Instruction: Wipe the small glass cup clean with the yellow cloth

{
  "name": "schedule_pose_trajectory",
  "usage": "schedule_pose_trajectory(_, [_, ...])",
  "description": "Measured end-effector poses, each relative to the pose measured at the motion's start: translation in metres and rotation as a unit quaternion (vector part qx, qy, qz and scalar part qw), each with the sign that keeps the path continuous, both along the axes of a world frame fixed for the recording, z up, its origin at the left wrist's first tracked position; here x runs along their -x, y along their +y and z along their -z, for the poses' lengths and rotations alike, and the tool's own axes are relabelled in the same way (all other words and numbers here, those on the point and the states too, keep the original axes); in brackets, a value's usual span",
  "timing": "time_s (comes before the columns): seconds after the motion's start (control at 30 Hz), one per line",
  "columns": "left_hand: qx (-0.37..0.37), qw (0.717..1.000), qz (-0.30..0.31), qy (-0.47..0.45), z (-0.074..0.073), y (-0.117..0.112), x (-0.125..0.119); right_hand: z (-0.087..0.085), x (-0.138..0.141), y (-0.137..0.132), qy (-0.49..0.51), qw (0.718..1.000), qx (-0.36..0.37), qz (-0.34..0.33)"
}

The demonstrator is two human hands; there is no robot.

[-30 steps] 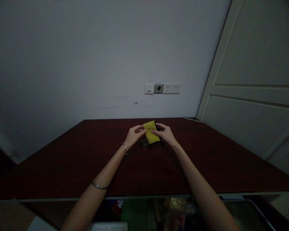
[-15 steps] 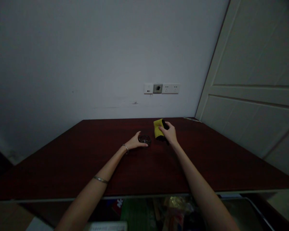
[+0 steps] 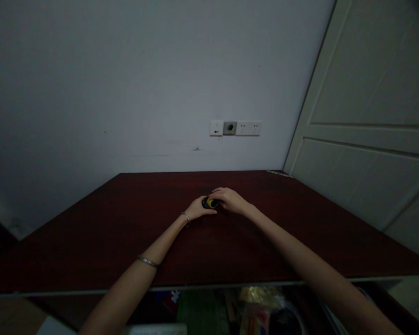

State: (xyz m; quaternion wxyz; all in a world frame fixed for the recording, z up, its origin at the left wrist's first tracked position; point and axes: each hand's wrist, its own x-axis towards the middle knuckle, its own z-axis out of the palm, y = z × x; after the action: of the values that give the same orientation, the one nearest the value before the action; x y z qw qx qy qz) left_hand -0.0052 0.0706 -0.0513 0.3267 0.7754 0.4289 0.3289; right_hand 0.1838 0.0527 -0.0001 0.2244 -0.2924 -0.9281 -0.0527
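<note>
A small, round, dark glass dish (image 3: pixel 204 203) rests on the dark red tabletop (image 3: pixel 132 223). My left hand (image 3: pixel 196 209) curls around its left side, thumb at the near rim. My right hand (image 3: pixel 230 200) reaches over the dish from the right, fingers bent down into it. Under those fingers a bit of the yellow and black cloth (image 3: pixel 212 203) shows inside the dish; the rest of the cloth is hidden by the hand and the rim.
Behind the table stands a pale wall with a row of sockets (image 3: pixel 236 128). A white panelled door (image 3: pixel 363 153) borders the right side. Below the front edge, an open space holds a green item (image 3: pixel 202 311), plastic packages (image 3: pixel 258 302) and other things.
My right hand has moved left and down, bringing the cloth from beside the dish into it. My left hand stays around the dish.
</note>
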Motion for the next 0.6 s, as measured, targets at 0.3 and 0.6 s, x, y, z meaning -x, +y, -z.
schedule_pose_trajectory(0.3, [-0.022,0.999,-0.009,0.032,-0.001,0.001,0.003,-0.007,-0.009,0.015,-0.21,0.975,-0.044,-0.059])
schedule_pose_trajectory(0.6, [-0.034,0.998,-0.028,0.049,-0.005,-0.003,0.003,-0.006,0.0,0.02,-0.257,0.963,-0.055,-0.051])
